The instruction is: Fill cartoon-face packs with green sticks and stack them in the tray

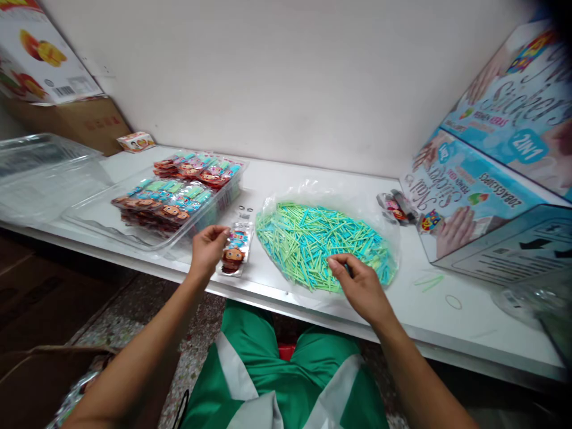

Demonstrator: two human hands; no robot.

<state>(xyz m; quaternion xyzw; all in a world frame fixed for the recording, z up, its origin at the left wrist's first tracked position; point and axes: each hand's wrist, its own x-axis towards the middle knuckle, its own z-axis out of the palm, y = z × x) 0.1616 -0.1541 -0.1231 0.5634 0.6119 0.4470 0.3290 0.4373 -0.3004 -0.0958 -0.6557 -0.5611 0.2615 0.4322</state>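
My left hand (pixel 209 251) is closed in a pinch at the upper left edge of a small printed packet (pixel 233 253) with a brown cartoon face. The packet lies near the front edge of the white table. My right hand (pixel 355 280) hovers at the near right side of a clear bag (pixel 388 238) spread open with a heap of thin green and blue sticks (pixel 308 241). Its thumb and forefinger are pressed together; whatever they may hold is too small to make out.
A clear plastic tray (pixel 227 199) holds stacked packets on the left, beside an empty clear container (pixel 49 179). Blue printed boxes (pixel 482 190) stand on the right. Loose sticks (pixel 429 282) and a rubber band (pixel 453 302) lie near the front.
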